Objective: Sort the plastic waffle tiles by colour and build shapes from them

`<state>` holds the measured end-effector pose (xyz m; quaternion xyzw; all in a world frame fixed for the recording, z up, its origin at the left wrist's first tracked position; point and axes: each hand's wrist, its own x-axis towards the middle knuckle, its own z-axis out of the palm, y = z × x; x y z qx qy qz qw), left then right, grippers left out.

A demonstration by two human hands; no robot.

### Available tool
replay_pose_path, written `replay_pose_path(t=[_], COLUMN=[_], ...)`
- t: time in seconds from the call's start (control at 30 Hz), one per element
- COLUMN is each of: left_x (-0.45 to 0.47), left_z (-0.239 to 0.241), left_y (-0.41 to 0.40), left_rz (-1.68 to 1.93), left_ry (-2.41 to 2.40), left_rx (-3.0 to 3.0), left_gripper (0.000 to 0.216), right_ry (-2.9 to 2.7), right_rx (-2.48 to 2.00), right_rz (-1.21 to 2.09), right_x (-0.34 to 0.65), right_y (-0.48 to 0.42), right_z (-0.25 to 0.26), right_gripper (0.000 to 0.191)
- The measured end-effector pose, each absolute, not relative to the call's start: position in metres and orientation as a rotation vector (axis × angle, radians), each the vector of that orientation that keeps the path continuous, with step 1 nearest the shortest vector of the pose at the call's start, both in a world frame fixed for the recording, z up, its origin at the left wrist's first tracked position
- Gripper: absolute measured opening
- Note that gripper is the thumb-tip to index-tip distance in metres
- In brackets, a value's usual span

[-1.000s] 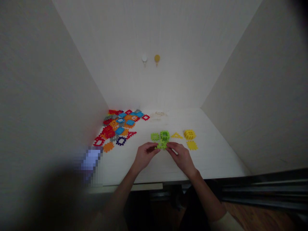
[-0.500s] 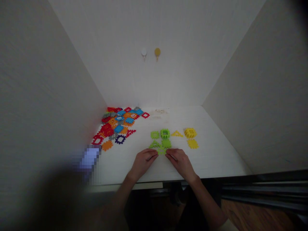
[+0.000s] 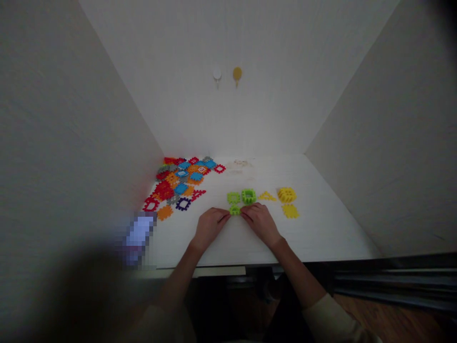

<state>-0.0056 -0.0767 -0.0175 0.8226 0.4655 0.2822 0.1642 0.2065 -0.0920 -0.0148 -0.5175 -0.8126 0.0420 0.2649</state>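
Observation:
My left hand [image 3: 211,226] and my right hand [image 3: 261,222] face each other over the white table. Both pinch, from opposite sides, a light-green notched building tile [image 3: 234,210]; its exact shape is partly covered by the fingers. Just beyond the fingertips lie a green square frame tile [image 3: 233,197] and a green stack of square frame tiles [image 3: 249,196]. A yellow triangle tile [image 3: 267,196] rests to the right of that stack. The green triangle and solid green square seen earlier cannot be made out separately now.
At the right stand a stack of yellow tiles [image 3: 287,194] and a solid yellow tile [image 3: 290,211]. A mixed pile of tiles [image 3: 182,181] fills the left back corner. A pixelated device [image 3: 140,236] lies at the left front. Walls enclose three sides, with two hooks [image 3: 237,74] behind.
Both hands have moved forward, away from me, with the green tile. The green triangle and solid square near them are now covered or merged with what the hands hold. The view has shifted slightly.

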Motion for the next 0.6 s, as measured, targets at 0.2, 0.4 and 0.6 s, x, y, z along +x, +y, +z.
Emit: replay_pose_path(t=[0.2,0.4,0.6], left_x=[-0.011,-0.01,-0.011], left_z=[-0.022,-0.025,-0.029], left_y=[-0.068,-0.067,-0.065], left_rz=[0.745,0.753,0.771], left_ry=[1.356,1.299,1.27], left_rx=[2.329,2.354,2.372], left_gripper=[0.019,0.019,0.02], right_ry=[-2.254,-2.252,-2.238], right_rx=[-1.399,-1.385,-1.415], right_rz=[0.054,0.053,0.065], right_x=[0.203,0.202,0.2], right_y=[-0.083,-0.085,-0.086], right_z=[-0.021,-0.025,-0.023], right_gripper=[0.014,0.016,0.017])
